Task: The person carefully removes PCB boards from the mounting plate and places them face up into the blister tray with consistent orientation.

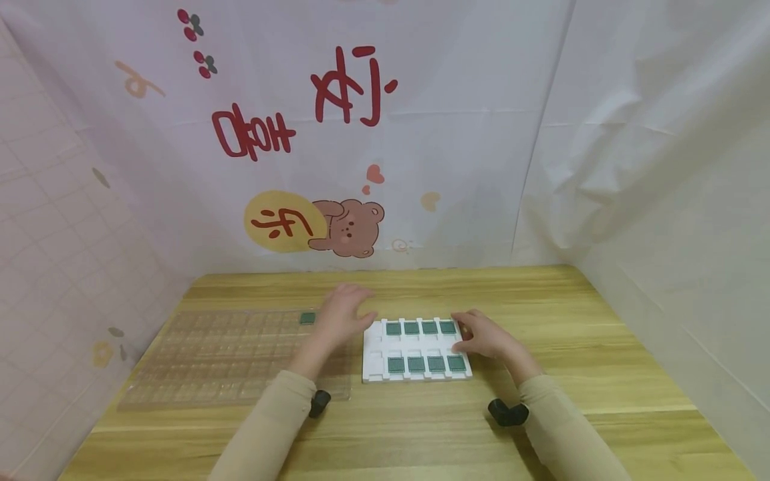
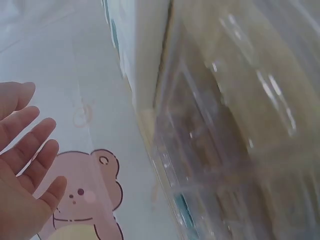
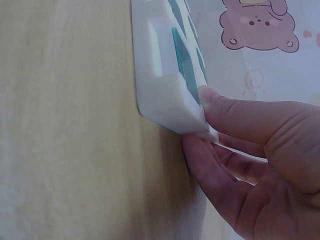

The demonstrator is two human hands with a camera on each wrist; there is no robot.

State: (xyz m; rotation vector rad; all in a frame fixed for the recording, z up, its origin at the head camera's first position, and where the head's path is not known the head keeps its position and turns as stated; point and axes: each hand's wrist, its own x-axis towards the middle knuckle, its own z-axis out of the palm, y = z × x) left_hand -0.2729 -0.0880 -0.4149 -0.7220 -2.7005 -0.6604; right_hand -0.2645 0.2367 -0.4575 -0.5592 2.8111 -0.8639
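White tray (image 1: pixel 375 342): on bench (image 1: pixel 415 434), long axis left to right. Your right grip (image 1: pixel 488 337): touching, pinching its right end. Your left grip (image 1: pixel 340 315): fingers loose, empty, near its left end.

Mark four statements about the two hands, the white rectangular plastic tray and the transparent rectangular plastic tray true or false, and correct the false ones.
1. The white rectangular plastic tray holds eight square green chips. True.
2. The left hand pinches a chip. False: it holds nothing.
3. The right hand grips the white tray's right end. True.
4. The transparent rectangular plastic tray lies right of the white tray. False: it lies left of it.
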